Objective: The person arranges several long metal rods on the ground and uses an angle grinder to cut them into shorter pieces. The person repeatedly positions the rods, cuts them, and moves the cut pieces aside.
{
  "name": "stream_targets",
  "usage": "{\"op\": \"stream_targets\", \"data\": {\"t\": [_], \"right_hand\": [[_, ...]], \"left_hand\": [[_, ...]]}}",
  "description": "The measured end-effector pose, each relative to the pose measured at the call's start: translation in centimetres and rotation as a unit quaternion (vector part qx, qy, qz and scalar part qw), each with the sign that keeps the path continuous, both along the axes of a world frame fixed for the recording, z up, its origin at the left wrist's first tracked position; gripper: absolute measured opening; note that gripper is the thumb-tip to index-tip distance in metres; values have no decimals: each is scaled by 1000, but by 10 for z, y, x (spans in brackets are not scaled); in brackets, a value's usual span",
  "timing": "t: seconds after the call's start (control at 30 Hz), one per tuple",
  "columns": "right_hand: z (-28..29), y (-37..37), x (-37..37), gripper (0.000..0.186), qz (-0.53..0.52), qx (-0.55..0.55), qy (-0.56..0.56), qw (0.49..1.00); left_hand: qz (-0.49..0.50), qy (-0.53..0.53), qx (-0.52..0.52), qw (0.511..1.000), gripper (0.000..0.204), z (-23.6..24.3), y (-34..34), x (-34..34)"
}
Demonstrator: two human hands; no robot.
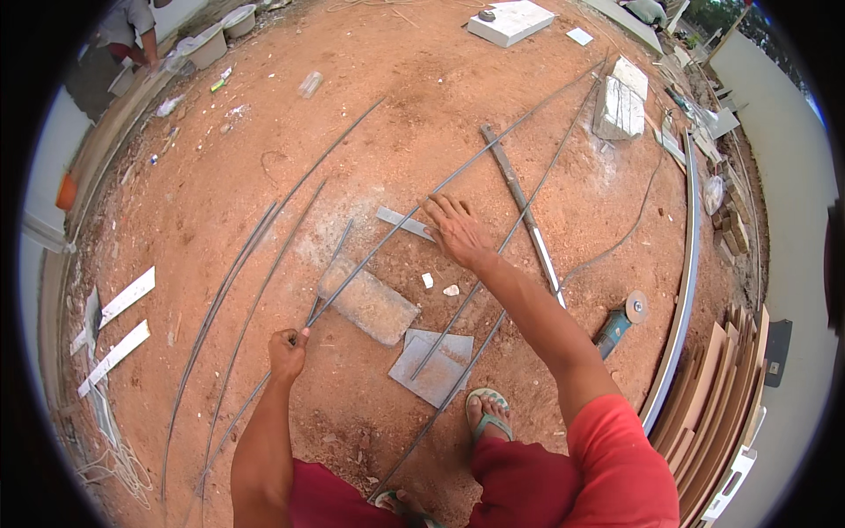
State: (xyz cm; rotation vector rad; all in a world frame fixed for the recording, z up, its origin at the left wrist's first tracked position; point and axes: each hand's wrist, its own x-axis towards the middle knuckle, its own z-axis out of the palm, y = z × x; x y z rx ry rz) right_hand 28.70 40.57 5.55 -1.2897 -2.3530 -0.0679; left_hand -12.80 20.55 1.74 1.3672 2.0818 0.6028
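Note:
My left hand [289,354] is closed around the near end of a long thin metal rod [387,236], which runs away to the far right. Farther along, my right hand [456,231] lies palm down with fingers spread, the fingertips at the rod. A rough concrete block [371,304] sits on the ground under the rod, between my hands. Beside the right fingers lies a short flat grey metal strip [403,222]. Nearer my feet is a square grey plate [414,363] with other rods crossing over it.
An angle grinder [620,324] lies right of my right arm. A square metal bar [510,180] crosses under rods ahead. Loose rods [231,280] lie at left. White blocks [619,110], a long metal profile [692,220] and stacked boards [704,387] line the right. Another person [123,31] is far left.

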Motion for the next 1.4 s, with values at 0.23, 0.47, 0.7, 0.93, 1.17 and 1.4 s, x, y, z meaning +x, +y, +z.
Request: {"op": "stream_targets", "data": {"t": [0.23,0.47,0.7,0.93,1.17,1.4], "right_hand": [[17,73,-4,31,89,38,-44,994],[136,128,-95,27,97,233,85,964],[274,176,-173,25,98,410,160,893],[325,172,-227,40,98,404,183,891],[272,125,-170,44,264,179,102,942],[158,62,-108,57,348,-245,-194,884]], "left_hand": [[24,105,76,991,62,54,5,2],[101,269,299,910,72,184,13,-46],[181,443,473,740,65,300,48,-80],[269,448,450,724,64,330,39,-83],[68,190,276,940,68,294,-8,-132],[-102,-42,-178,978,69,171,-56,-109]]}}
